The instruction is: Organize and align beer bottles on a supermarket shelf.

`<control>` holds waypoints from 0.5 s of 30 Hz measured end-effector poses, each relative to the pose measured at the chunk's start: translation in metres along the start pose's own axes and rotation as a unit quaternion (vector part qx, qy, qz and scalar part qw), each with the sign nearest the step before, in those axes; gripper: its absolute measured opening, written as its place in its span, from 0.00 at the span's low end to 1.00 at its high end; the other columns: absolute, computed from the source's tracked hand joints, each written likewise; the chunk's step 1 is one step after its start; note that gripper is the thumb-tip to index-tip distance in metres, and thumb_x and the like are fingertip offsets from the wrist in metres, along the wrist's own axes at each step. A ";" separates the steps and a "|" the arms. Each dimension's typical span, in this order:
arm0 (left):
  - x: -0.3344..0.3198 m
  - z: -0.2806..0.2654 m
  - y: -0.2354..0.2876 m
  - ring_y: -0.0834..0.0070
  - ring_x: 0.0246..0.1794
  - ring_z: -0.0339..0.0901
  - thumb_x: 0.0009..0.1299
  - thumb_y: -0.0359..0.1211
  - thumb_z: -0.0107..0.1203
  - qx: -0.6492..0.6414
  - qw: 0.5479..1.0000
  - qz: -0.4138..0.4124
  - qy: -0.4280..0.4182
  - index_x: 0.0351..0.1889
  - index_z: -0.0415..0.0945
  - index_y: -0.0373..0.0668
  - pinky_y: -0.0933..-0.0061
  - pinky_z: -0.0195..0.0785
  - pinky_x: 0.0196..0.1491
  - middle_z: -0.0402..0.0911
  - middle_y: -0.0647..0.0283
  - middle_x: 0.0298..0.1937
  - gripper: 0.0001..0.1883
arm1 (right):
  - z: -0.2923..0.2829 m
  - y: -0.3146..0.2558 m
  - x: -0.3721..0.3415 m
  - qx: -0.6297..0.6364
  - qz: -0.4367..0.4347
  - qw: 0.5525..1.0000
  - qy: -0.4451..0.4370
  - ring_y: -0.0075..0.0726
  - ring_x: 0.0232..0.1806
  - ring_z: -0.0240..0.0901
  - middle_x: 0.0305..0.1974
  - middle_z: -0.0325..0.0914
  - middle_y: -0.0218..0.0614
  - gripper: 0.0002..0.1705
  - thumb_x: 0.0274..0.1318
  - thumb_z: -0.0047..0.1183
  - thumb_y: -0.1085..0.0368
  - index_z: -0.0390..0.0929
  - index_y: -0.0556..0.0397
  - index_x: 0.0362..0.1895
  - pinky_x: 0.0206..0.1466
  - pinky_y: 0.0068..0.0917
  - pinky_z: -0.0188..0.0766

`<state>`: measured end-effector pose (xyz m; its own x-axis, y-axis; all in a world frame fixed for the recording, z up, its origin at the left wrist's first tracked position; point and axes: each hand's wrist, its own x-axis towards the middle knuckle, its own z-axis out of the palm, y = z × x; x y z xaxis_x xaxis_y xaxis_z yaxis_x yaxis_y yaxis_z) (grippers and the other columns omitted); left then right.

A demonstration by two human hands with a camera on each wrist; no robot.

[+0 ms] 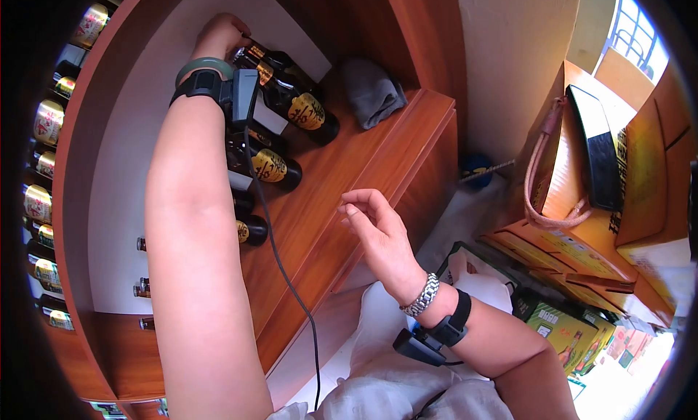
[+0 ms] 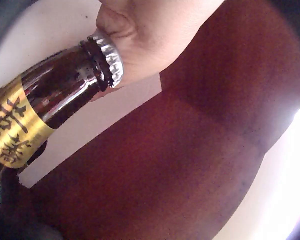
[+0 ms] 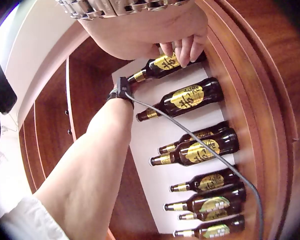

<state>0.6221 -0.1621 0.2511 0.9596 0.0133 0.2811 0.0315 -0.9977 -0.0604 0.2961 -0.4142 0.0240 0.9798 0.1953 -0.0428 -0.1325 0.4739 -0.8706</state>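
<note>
Your head camera is looking down on the dark bottles (image 1: 270, 166), your right wrist camera (image 1: 422, 346) is sharing them side-on, and your left wrist camera (image 1: 245, 99) is facing 1 cap (image 2: 112, 60) close up.

The window (image 1: 637, 26) glares white; picture corners darken.

Two hands (image 1: 220, 33) (image 1: 379, 238), at least eight dark bottles (image 3: 188, 97), one grey cloth (image 1: 372, 93), two wrist cameras (image 1: 245, 99) (image 1: 419, 346)

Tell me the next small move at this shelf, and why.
Probably steady the dark brown glass bottle with the gold neck label using the right hand: that hand holds nothing, while the bottle's silver crimped metal cap shows right beside the left hand, whose movement might knock it. Whether they touch is unclear.
</note>
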 end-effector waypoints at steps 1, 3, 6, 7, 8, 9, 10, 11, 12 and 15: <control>0.001 0.000 -0.005 0.62 0.48 0.85 0.60 0.26 0.72 -0.006 1.000 -0.004 -0.006 0.43 0.89 0.45 0.63 0.76 0.53 0.88 0.57 0.46 0.13 | 0.001 -0.002 0.000 0.002 0.003 1.000 -0.002 0.33 0.50 0.78 0.47 0.80 0.41 0.15 0.73 0.48 0.62 0.72 0.59 0.55 0.58 0.30 0.73; 0.000 -0.001 -0.004 0.62 0.48 0.85 0.61 0.27 0.71 -0.012 0.999 -0.023 -0.019 0.44 0.89 0.45 0.63 0.76 0.54 0.88 0.56 0.46 0.12 | 0.001 -0.004 -0.002 0.005 0.010 1.000 -0.007 0.33 0.50 0.78 0.47 0.80 0.41 0.15 0.73 0.48 0.62 0.72 0.59 0.55 0.58 0.30 0.73; -0.004 -0.004 0.000 0.63 0.44 0.85 0.62 0.26 0.69 -0.012 0.999 -0.040 -0.023 0.44 0.88 0.43 0.64 0.76 0.49 0.88 0.56 0.44 0.12 | 0.000 -0.004 -0.001 0.006 0.014 1.000 -0.009 0.33 0.50 0.78 0.47 0.81 0.41 0.15 0.73 0.48 0.62 0.72 0.60 0.55 0.58 0.31 0.73; -0.003 -0.001 -0.004 0.64 0.39 0.84 0.62 0.26 0.69 -0.017 0.999 -0.026 -0.010 0.44 0.87 0.40 0.64 0.77 0.44 0.88 0.57 0.41 0.12 | 0.000 -0.004 -0.001 0.005 0.014 1.000 -0.008 0.33 0.50 0.78 0.47 0.81 0.41 0.15 0.73 0.48 0.62 0.72 0.60 0.55 0.58 0.31 0.73; -0.002 0.000 -0.008 0.66 0.34 0.84 0.61 0.25 0.68 -0.021 1.000 -0.013 0.002 0.44 0.86 0.37 0.64 0.77 0.38 0.87 0.57 0.38 0.12 | 0.000 -0.004 -0.001 0.004 0.014 1.000 -0.007 0.33 0.50 0.78 0.47 0.81 0.41 0.15 0.72 0.48 0.62 0.72 0.60 0.55 0.58 0.31 0.73; 0.001 0.002 -0.011 0.66 0.35 0.84 0.61 0.25 0.68 -0.013 1.000 -0.008 -0.002 0.45 0.86 0.37 0.64 0.77 0.39 0.88 0.57 0.39 0.13 | 0.000 -0.003 -0.001 0.002 0.015 1.000 -0.006 0.33 0.50 0.78 0.47 0.81 0.41 0.15 0.72 0.48 0.62 0.72 0.60 0.55 0.58 0.31 0.73; 0.005 0.003 -0.014 0.66 0.36 0.84 0.61 0.25 0.68 -0.006 1.000 -0.003 -0.006 0.46 0.86 0.37 0.65 0.77 0.40 0.88 0.57 0.39 0.14 | 0.000 -0.003 0.000 0.005 0.014 1.000 -0.007 0.33 0.50 0.78 0.47 0.81 0.41 0.16 0.72 0.48 0.62 0.72 0.60 0.55 0.58 0.31 0.73; 0.008 0.005 -0.017 0.66 0.36 0.84 0.61 0.25 0.68 0.002 1.000 0.002 -0.010 0.46 0.85 0.37 0.65 0.77 0.41 0.88 0.57 0.39 0.14 | 0.000 -0.004 0.000 0.009 0.013 1.000 -0.008 0.33 0.50 0.78 0.47 0.81 0.41 0.16 0.72 0.48 0.62 0.72 0.60 0.55 0.58 0.31 0.73; 0.008 0.007 -0.018 0.64 0.41 0.84 0.61 0.25 0.69 0.005 1.000 0.008 -0.008 0.47 0.86 0.40 0.64 0.76 0.47 0.88 0.56 0.43 0.14 | 0.000 -0.005 0.000 0.012 0.012 1.000 -0.010 0.33 0.50 0.78 0.47 0.81 0.42 0.16 0.72 0.48 0.62 0.72 0.60 0.55 0.58 0.31 0.73; 0.005 0.008 -0.017 0.60 0.51 0.84 0.63 0.27 0.69 0.010 1.000 0.024 0.007 0.47 0.88 0.46 0.63 0.74 0.58 0.88 0.55 0.49 0.14 | 0.000 -0.003 0.001 0.005 0.013 1.000 -0.009 0.33 0.49 0.78 0.47 0.81 0.42 0.16 0.72 0.48 0.62 0.72 0.60 0.55 0.57 0.31 0.74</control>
<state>0.6285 -0.1441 0.2454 0.9559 -0.0366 0.2914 -0.0094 -0.9955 -0.0939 0.2976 -0.4151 0.0267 0.9730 0.2237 -0.0568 -0.1600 0.4763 -0.8646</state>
